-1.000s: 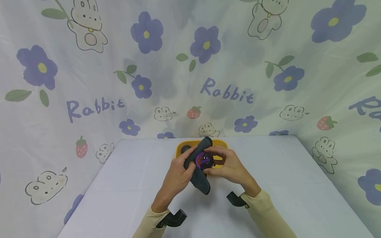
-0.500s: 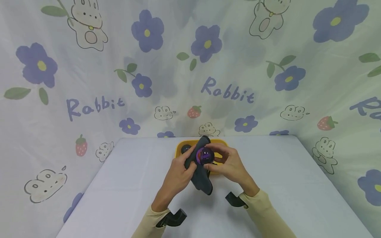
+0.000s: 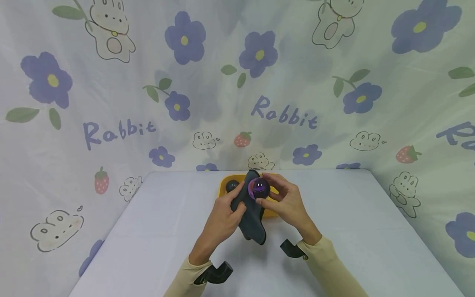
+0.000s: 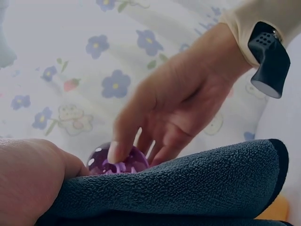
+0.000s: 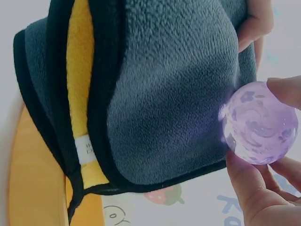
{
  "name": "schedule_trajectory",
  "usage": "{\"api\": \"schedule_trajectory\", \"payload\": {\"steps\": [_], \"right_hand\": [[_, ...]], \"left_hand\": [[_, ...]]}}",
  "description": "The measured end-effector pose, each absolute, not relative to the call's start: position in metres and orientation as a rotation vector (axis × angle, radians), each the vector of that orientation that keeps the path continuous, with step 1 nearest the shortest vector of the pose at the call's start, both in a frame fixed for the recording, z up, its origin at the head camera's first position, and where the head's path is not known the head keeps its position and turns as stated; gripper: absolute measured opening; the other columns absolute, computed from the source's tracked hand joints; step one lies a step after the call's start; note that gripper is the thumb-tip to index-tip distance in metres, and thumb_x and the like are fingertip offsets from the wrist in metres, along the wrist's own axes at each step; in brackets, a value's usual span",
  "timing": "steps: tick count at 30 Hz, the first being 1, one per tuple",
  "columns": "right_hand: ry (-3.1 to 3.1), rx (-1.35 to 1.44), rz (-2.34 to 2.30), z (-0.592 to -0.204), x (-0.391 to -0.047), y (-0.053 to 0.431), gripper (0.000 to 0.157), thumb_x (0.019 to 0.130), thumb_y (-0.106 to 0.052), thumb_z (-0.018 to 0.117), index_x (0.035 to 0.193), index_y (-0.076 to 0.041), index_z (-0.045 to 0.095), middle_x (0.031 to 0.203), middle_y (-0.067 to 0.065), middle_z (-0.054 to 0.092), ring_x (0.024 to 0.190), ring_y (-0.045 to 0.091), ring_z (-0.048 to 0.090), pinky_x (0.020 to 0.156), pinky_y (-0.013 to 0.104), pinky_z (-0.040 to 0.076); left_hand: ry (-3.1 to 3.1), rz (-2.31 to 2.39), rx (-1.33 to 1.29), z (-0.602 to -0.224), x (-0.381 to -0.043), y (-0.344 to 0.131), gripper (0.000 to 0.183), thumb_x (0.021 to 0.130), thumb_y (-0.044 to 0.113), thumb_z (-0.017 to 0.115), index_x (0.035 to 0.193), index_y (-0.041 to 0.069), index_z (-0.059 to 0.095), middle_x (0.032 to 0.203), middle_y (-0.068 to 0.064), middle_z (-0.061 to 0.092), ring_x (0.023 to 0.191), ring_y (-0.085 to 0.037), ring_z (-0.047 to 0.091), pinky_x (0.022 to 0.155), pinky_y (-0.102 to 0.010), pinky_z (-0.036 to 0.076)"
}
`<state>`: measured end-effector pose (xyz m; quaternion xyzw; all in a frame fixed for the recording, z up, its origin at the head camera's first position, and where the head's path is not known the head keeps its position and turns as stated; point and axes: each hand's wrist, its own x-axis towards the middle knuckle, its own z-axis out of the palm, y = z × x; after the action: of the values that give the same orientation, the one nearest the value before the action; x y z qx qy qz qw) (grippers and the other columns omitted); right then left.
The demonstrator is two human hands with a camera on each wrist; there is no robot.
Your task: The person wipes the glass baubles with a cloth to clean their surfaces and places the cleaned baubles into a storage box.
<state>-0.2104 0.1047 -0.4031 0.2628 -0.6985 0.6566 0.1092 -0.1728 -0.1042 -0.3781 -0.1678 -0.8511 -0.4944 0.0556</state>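
Observation:
My left hand [image 3: 224, 214] grips a folded dark grey-blue towel [image 3: 252, 222] with black edging, thumb on the near face. Between the thumb and fingers of my right hand [image 3: 285, 200] is a clear purple ball [image 3: 261, 188], held against the towel's right side. The right wrist view shows the ball [image 5: 260, 123] as see-through with swirls inside, beside the plush towel [image 5: 174, 94], whose folds show a yellow layer and a white tag. Seen from the left wrist, the right fingers reach down onto the ball [image 4: 106, 157] behind the towel's top edge.
Behind the hands stands a yellow tray [image 3: 224, 181], partly covered by the towel. A dark ball [image 3: 232, 186] lies in its left part. The white table [image 3: 170, 222] ends at a printed curtain [image 3: 222, 82] at the back.
The purple ball and right fingers have shifted slightly up and to the right along the towel. The towel has turned more upright in the left hand, which keeps its grip.

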Motion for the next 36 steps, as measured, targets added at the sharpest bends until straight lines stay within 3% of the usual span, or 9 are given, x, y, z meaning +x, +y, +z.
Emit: {"api": "schedule_trajectory", "payload": {"steps": [12,24,30,36], "right_hand": [[-2.096,0.778,1.963,-0.4046,-0.2142,0.1066,0.062,0.078,0.002,0.084,0.136,-0.002,0.064,0.136,0.018,0.059,0.116,0.015,0.067,0.095,0.031,0.058],[-2.193,0.734,1.843,-0.4062,-0.2176,0.1117,0.053,0.08,-0.01,0.086,0.13,-0.012,0.069,0.126,0.01,0.071,0.111,0.021,0.069,0.101,0.032,0.056],[-2.28,0.713,1.744,-0.4066,-0.2184,0.1142,0.05,0.08,-0.016,0.087,0.127,-0.013,0.071,0.12,0.007,0.075,0.101,0.023,0.068,0.088,0.033,0.057],[-2.348,0.684,1.75,-0.4065,-0.2176,0.1144,0.055,0.078,-0.017,0.088,0.129,-0.01,0.07,0.123,0.009,0.073,0.104,0.024,0.069,0.093,0.03,0.057]], "left_hand": [[-2.565,-1.519,-0.508,-0.3764,-0.1702,-0.1039,0.057,0.097,0.008,0.054,0.154,0.01,0.05,0.136,-0.012,0.065,0.092,-0.019,0.065,0.069,-0.023,0.052],[-2.558,-1.512,-0.477,-0.3728,-0.1671,-0.1028,0.056,0.096,0.007,0.055,0.152,0.013,0.053,0.133,-0.014,0.067,0.086,-0.017,0.066,0.063,-0.022,0.052],[-2.545,-1.504,-0.476,-0.3729,-0.1658,-0.1018,0.056,0.096,0.006,0.055,0.151,0.014,0.054,0.141,-0.017,0.065,0.089,-0.018,0.069,0.071,-0.023,0.056],[-2.524,-1.491,-0.468,-0.3739,-0.1654,-0.1006,0.056,0.095,0.005,0.056,0.15,0.014,0.056,0.136,-0.016,0.067,0.085,-0.017,0.068,0.067,-0.022,0.055]]}}
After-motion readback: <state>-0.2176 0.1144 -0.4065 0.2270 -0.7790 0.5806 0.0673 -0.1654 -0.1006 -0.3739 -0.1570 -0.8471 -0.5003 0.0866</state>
